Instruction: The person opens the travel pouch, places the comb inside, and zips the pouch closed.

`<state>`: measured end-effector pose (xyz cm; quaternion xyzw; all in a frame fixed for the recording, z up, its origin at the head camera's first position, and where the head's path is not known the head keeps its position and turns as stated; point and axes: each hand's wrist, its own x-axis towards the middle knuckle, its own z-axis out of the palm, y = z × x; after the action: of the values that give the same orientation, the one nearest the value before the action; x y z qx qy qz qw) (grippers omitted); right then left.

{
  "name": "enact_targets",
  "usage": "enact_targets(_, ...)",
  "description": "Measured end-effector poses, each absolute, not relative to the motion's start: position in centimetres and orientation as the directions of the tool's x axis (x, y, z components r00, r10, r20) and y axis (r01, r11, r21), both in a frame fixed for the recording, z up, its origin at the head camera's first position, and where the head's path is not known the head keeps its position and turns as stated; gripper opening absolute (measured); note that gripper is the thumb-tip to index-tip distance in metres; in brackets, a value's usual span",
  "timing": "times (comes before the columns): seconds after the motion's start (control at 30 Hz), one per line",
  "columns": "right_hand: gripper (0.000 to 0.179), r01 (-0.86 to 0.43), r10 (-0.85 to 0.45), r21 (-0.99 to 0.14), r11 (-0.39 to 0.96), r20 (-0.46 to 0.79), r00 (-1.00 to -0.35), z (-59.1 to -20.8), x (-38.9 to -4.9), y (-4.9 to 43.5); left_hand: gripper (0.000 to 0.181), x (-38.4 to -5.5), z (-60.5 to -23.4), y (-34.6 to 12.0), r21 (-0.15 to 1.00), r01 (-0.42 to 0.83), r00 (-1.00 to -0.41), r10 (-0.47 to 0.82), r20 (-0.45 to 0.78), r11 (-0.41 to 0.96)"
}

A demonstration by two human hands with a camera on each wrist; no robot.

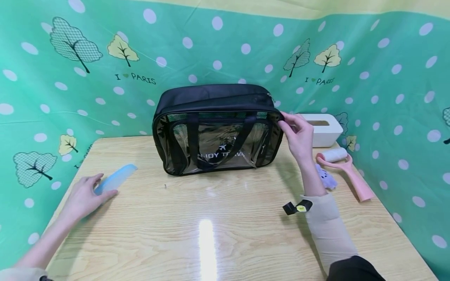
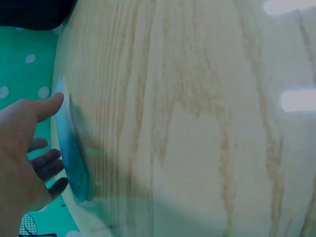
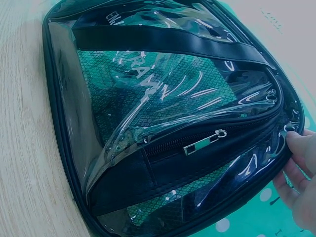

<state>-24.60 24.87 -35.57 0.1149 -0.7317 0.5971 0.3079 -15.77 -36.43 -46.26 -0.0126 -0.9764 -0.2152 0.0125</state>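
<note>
A see-through travel bag [image 1: 225,132] with black trim, strap handles and white lettering stands at the back middle. My right hand [image 1: 298,132] pinches its upper right edge between thumb and fingers. The right wrist view shows the clear front panel, a zip pull [image 3: 205,143] and the right hand [image 3: 298,182] at the rim. At the left, my left hand [image 1: 84,195] is spread around the near end of a slim, translucent light-blue piece, comb-like in outline [image 1: 117,178]. In the left wrist view, thumb and fingertips lie along this blue piece [image 2: 71,148], fingers apart and fairly straight.
Behind the right hand stands a white tissue box [image 1: 325,130]. A pink lint roller [image 1: 351,175] and a small purple plush-like item [image 1: 326,177] lie at the table's right. Green printed cloth [image 1: 218,47] encloses the wooden table [image 1: 168,226].
</note>
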Motion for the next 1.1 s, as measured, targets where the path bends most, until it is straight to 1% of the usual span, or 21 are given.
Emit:
enact_targets(0.2, 0.027, -0.539, 0.193, -0.802, 0.257, 0.589, -0.785, -35.48, -24.65, 24.71, 0.081, -14.93, -46.48, -36.64, 0.371, 0.016, -0.998, -0.01, 0.068, 0.928)
enact_targets(0.5, 0.027, -0.547, 0.188, -0.797, 0.257, 0.597, -0.78, -35.38, -24.71, 24.59, 0.067, -14.69, -46.69, -36.61, 0.367, 0.022, -0.993, -0.022, 0.116, 0.93)
enact_targets(0.83, 0.027, -0.535, 0.19, -0.805, 0.256, 0.585, -0.789, -35.5, -24.74, 24.85, 0.066, -14.9, -46.4, -36.14, 0.376, 0.024, -0.992, -0.024, 0.12, 0.926)
enact_targets(1.1, 0.026, -0.541, 0.19, -0.799, 0.261, 0.592, -0.783, -35.64, -24.61, 24.95, 0.065, -15.46, -45.98, -35.95, 0.354, 0.037, -0.991, -0.01, 0.131, 0.935)
